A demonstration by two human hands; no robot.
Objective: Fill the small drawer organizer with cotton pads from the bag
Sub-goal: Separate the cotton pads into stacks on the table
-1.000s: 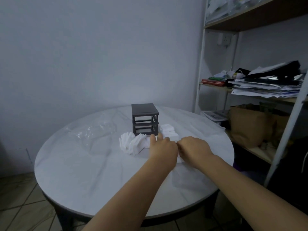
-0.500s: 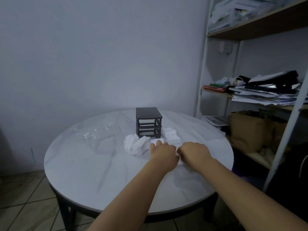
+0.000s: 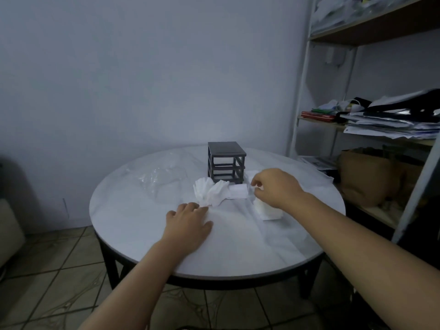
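Observation:
The small dark grey drawer organizer stands on the round white table; its frame looks hollow, with no drawers in it. Loose white cotton pads lie fanned in front of it, beside a white block-shaped piece. A neat white stack of pads sits to the right. The clear plastic bag lies crumpled at the left. My left hand rests flat on the table, fingertips at the edge of the loose pads. My right hand hovers above the stack, fingers curled, pinching something small and white.
A metal shelf unit stands right of the table, loaded with papers and a brown paper bag. A grey wall lies behind. Tiled floor shows in front, and the table's near edge is close to my forearms.
My hands were together over the pads near the organizer. The left hand has since drawn back and left onto the table, and the right hand has lifted to the right, uncovering the white stack.

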